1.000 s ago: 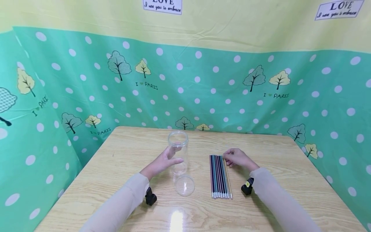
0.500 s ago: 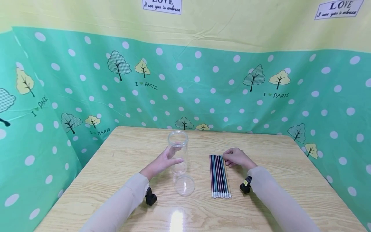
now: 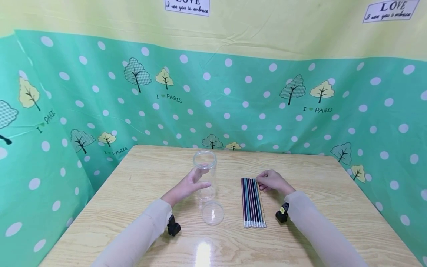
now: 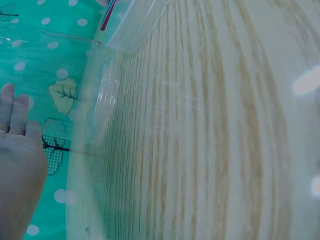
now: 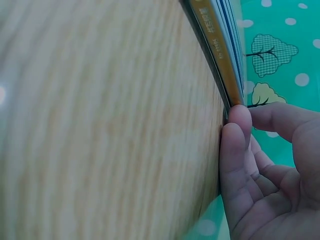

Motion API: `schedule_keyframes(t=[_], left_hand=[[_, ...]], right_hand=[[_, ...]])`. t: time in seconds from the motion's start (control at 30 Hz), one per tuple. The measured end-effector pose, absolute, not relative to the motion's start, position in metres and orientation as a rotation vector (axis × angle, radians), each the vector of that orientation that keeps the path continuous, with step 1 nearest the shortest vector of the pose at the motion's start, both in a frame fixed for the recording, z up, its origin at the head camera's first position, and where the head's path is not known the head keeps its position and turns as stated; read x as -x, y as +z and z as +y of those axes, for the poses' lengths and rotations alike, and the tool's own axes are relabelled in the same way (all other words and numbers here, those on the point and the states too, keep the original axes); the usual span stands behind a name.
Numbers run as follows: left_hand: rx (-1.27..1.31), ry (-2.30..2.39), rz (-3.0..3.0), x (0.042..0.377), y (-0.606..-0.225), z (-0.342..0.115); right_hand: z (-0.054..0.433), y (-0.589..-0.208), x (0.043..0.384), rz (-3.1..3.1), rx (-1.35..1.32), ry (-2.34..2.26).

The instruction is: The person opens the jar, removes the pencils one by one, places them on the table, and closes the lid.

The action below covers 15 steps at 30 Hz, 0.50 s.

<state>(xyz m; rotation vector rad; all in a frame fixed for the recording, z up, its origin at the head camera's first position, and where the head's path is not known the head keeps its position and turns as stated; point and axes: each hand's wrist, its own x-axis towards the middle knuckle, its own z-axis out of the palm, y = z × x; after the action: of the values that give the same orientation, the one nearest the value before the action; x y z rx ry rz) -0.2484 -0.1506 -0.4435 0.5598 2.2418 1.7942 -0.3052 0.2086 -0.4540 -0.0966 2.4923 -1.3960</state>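
A tall clear jar (image 3: 207,185) stands upright and open-topped on the table, and my left hand (image 3: 186,185) holds it from the left side, thumb in front and fingers behind. In the left wrist view, straight-looking fingers (image 4: 19,112) lie by the clear wall. A round clear lid (image 3: 212,213) lies in front of the jar. To the right, several dark and blue pencils (image 3: 251,204) lie side by side, silver ends toward me. My right hand (image 3: 273,182) pinches the far end of the yellow pencil (image 5: 220,47) at the row's right edge; that end is hidden by fingertips.
The wood-grain table (image 3: 150,167) has a glare spot near its front edge. Behind it hangs a green and yellow curtain (image 3: 233,92) with dots and trees. Black wrist cameras sit below both cuffs.
The yellow pencil's near end has swung slightly left, closer against the row, with the right wrist shifting a little left too. The left hand and jar have stayed put.
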Motion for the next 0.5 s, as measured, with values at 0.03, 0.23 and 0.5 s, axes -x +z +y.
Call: schedule_keyframes(t=[0.03, 0.23, 0.5], left_hand=[[-0.559, 1.794, 2.242, 0.2483, -0.4435, -0.1507], [-0.564, 1.790, 2.239, 0.2492, -0.4448, -0.1515], [-0.551, 1.787, 2.241, 0.2508, -0.4469, -0.1520]], right_hand=[[0.2085, -0.4541, 0.3051, 2.492, 0.097, -1.399], [0.2084, -0.4551, 0.3050, 2.493, 0.091, -1.408], [0.2094, -0.4560, 0.3061, 2.488, 0.096, -1.411]])
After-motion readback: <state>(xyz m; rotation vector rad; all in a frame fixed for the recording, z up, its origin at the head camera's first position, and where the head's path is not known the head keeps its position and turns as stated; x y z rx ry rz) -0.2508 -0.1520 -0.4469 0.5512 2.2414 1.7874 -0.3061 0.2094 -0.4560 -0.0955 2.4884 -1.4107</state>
